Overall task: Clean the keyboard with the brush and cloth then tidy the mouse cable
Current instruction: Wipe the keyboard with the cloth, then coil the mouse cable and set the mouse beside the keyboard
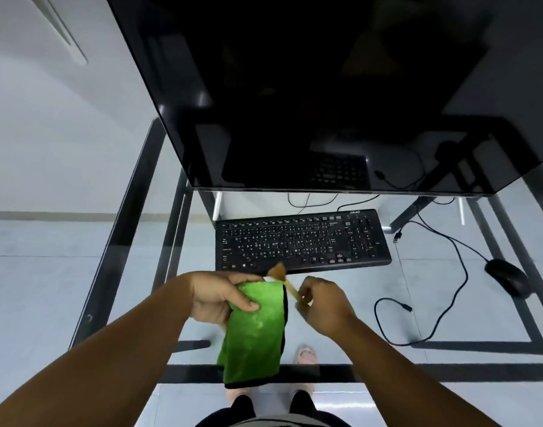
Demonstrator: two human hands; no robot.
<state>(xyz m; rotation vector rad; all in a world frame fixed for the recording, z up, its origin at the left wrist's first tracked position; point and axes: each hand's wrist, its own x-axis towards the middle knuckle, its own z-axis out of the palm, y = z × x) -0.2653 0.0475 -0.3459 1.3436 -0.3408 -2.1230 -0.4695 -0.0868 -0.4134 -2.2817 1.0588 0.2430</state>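
The work looks to be at its start, tools in hand and the keyboard (301, 240) not yet touched; the left hand (216, 298) grips the green cloth (253, 331), which hangs down from the fist, while the right hand (321, 303) pinches the handle of the small brush (284, 280), its bristles pointing up toward the keyboard's near edge; the next move, I judge, calls for carrying the brush forward and sweeping it along the key rows, the cloth kept aside for wiping after; the keyboard lies on the glass bench (449, 303) under the dark monitor (310, 87); the mouse (507, 277) sits well to the right, its cable (445, 291) sprawled in loose loops, well apart from the brush's path.
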